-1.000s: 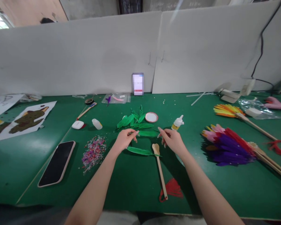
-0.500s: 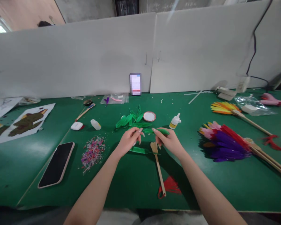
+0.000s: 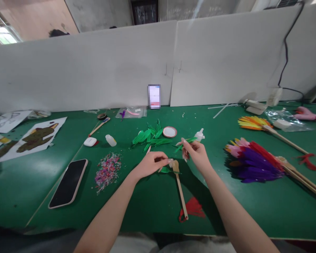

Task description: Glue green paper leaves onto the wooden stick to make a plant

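Observation:
My right hand [image 3: 196,151] is closed on a green feather-like piece [image 3: 191,140], in front of a white glue bottle [image 3: 199,135]. My left hand [image 3: 152,163] has its thumb and forefinger together at the head of a wooden stick [image 3: 180,191]; what they pinch, if anything, is too small to tell. Another green piece [image 3: 165,170] lies under my left fingertips, beside the stick's head. A red tassel [image 3: 195,208] lies at the stick's lower end. Behind my hands is a pile of green pieces [image 3: 150,135], next to a round white lid [image 3: 170,131].
To the left are a phone [image 3: 68,183], colourful scraps [image 3: 108,171], a small bottle [image 3: 111,140] and a brush [image 3: 99,127]. On the right lie a purple and red feather fan [image 3: 258,163] and a yellow one [image 3: 252,123]. A lit phone [image 3: 154,96] stands against the white partition [image 3: 107,70].
My left hand has moved right and down to the stick's head. My right hand has lifted its green piece away, slightly to the right. The view has shifted a little.

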A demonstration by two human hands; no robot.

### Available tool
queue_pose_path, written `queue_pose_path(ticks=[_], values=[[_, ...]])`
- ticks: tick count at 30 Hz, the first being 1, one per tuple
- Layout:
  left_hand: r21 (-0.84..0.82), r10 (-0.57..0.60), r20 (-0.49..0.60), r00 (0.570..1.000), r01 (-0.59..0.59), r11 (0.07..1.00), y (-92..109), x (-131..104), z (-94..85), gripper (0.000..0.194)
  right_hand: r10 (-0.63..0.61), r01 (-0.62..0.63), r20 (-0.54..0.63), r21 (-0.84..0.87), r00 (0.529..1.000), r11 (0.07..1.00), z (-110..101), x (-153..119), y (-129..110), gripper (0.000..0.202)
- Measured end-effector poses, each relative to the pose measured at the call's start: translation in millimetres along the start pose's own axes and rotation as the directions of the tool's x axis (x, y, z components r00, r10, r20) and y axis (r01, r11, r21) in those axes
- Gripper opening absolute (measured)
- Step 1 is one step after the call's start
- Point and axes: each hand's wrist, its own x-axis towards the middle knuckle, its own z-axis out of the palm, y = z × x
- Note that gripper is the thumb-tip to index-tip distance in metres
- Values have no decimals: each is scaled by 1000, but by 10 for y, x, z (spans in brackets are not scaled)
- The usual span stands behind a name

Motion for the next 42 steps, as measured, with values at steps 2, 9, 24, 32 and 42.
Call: queue_pose_path(ticks=[2,9,24,32,42], values=[[3,-10,21,1000,10,1000,-7,-7,47,29,43,-46,109,27,993,999,7,-6,4,37],[70,38,121,992,-46,996,-63,-1,144,30,159,-175,371,11,915,984,76,-71,13,39],[58,20,91,996,-26,998,-25,5,100,35,107,-106,277,-19,955,994,160,-65,69,32],[-45,-25,9,1000,26,999,-38,33,37,37,22,-21,55,-16,998,1000,55,9,22,36],[-376,-107,-406,908,-60,925,-94,101,-66,33,-145,231,-636,53,758,972,-325,118,-98,34]])
